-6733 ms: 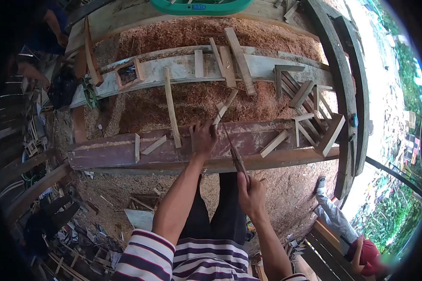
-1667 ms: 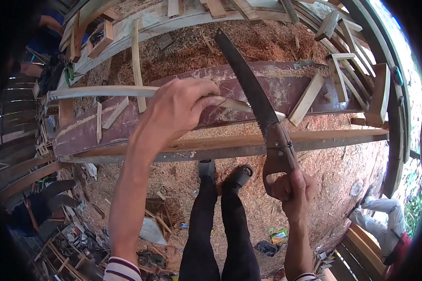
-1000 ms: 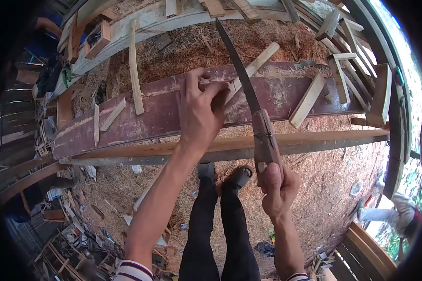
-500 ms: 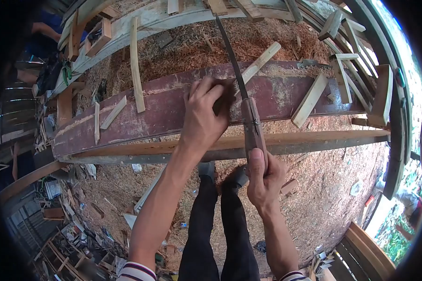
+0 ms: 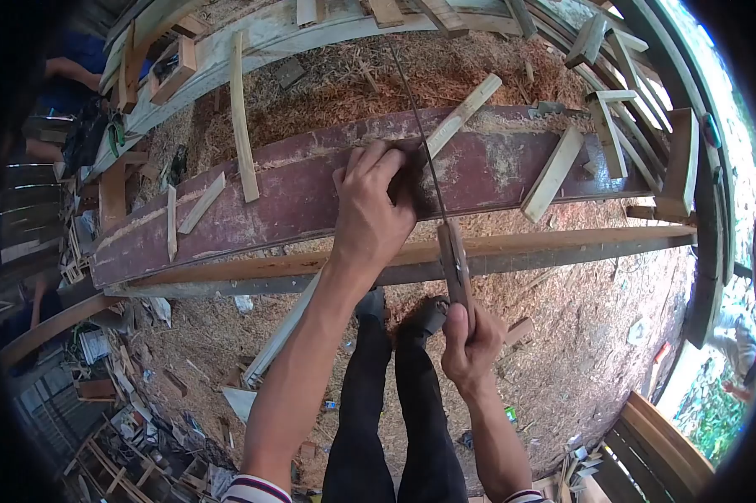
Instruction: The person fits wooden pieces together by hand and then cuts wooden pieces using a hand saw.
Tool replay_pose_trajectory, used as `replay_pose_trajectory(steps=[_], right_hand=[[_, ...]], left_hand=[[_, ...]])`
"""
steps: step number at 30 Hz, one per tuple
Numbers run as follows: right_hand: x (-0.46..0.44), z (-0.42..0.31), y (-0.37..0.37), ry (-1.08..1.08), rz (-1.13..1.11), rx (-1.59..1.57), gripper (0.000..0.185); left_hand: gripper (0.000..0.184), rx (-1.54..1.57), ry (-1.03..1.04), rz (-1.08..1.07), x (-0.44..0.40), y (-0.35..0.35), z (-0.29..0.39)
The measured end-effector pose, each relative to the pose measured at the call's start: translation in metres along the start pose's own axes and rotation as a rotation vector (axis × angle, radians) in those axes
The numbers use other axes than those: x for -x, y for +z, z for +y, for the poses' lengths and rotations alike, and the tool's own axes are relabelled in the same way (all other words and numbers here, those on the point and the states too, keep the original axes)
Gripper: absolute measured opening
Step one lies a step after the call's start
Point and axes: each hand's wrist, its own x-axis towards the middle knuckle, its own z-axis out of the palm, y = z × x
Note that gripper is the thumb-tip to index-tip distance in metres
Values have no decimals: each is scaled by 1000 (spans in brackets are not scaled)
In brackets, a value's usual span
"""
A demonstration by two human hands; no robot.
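Note:
My right hand point(image 5: 472, 345) is wrapped round the wooden handle point(image 5: 453, 260) of a handsaw, thumb along its top. The saw's thin dark blade point(image 5: 413, 109) points away from me, almost edge-on, and crosses the near end of a pale wooden strip point(image 5: 463, 116). My left hand point(image 5: 371, 197) is closed at that end of the strip, fingers curled down onto a long reddish-brown board point(image 5: 294, 189). The strip's end under the fingers is in shadow and mostly hidden. I cannot tell how deep the blade sits in the wood.
More wooden pieces lie on the board, including a pale block point(image 5: 554, 174) and a long slat point(image 5: 244, 117). A beam point(image 5: 562, 245) runs along its near side. Wood shavings point(image 5: 562, 335) cover the ground around my feet. Another person's arm point(image 5: 72, 71) shows at the far left.
The saw has been drawn back toward me, its handle lower, and the blade has turned from showing its flat side to nearly edge-on. My left hand stays almost in place.

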Motion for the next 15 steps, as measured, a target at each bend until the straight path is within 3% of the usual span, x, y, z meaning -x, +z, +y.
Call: replay_pose_trajectory(steps=[7,11,15], right_hand=[[-5,-7,8,104,21,71,26],[43,0,-2,90,59,-22,28],[17,-6,3,126,77,53,26]], left_hand=[[18,9,48,3,4,3,1],[16,7,38,-38,2,-1,-1],[13,-49,70,-35,6,0,4]])
